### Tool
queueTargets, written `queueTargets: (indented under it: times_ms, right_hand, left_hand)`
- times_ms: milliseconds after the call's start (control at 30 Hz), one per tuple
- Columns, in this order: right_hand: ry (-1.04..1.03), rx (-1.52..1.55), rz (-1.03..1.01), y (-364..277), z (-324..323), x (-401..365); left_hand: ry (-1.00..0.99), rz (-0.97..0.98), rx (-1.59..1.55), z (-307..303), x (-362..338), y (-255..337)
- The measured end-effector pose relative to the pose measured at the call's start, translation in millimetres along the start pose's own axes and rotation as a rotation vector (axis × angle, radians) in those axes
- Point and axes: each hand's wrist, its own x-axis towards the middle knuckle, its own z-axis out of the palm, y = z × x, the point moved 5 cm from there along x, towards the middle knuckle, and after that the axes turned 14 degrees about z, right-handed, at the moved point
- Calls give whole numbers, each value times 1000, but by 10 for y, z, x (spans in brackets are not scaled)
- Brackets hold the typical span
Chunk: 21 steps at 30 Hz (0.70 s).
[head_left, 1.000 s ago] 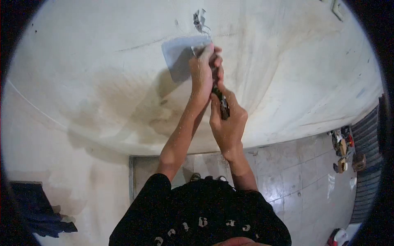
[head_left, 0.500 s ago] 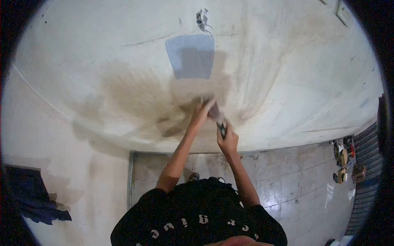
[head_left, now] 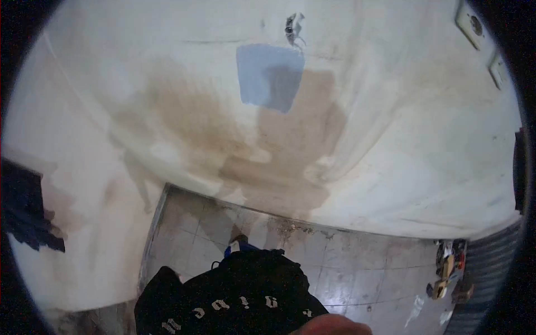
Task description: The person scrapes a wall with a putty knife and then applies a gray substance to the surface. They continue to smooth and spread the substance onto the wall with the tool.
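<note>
Neither the left hand nor the right hand shows in the view, so whether they grip anything cannot be told. Nearest is a black shirt [head_left: 240,296] with white lettering. Beyond it lies a floor [head_left: 346,262] of pale, scuffed square tiles, with small clutter [head_left: 446,273] at the right. The far white wall [head_left: 419,139] looks rough and carries a wide brown stain [head_left: 268,151]. Above the stain sits a smooth, blue-grey rectangular patch [head_left: 269,77], just below a ragged hole [head_left: 293,27].
</note>
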Motion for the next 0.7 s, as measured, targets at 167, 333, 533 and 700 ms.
queueTargets:
  times_ms: [167, 333, 533, 700]
  right_hand:
    - [164, -134, -363, -781, -125, 764]
    - [550, -264, -996, -3309, -937, 1559]
    - [116, 265, -1286, -4910, -2997, -2230]
    - [-170, 820, -1352, -4913, -3686, -4093]
  left_hand:
    - [300, 344, 187, 369, 314, 1187]
    - [297, 505, -755, 309, 1203, 2928]
    - [-97, 602, -1698, -1756, 479, 4308]
    - [3, 897, -1926, -3597, -552, 4834]
